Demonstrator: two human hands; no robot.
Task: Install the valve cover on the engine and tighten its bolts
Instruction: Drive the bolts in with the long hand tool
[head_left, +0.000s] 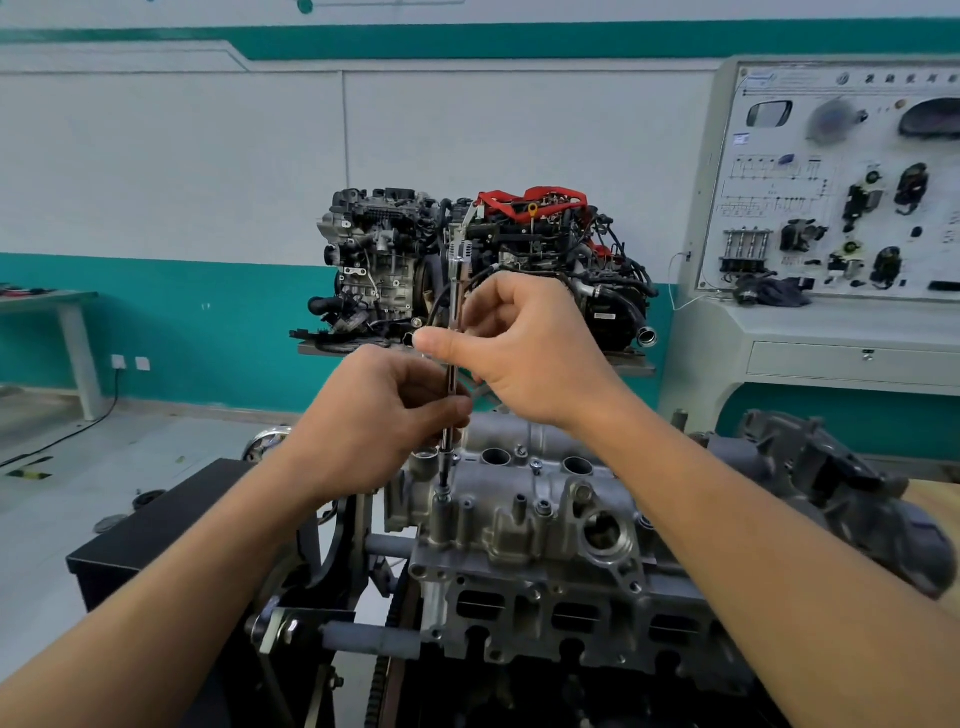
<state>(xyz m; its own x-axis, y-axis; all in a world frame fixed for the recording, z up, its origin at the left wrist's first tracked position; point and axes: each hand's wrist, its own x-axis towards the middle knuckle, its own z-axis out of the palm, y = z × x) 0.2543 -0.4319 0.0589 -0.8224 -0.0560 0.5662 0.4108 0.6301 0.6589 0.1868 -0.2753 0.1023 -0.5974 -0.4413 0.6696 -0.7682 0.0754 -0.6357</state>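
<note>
Against a white-and-teal workshop wall, both hands grip one upright extension driver (453, 364), the left hand (384, 421) low, the right hand (524, 348) higher, its tip down on a bolt (442, 498) at the valve cover (519, 525) near-left corner.

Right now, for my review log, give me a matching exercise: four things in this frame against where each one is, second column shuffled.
Things:
1. left hand
2. right hand
3. valve cover
4. display engines

Places:
A. on a stand against the far wall
B. gripping the ratchet extension higher up
C. pinching the extension lower down, nearer the bolt
D. seated on top of the near engine

Pairs: 1-C, 2-B, 3-D, 4-A
</note>
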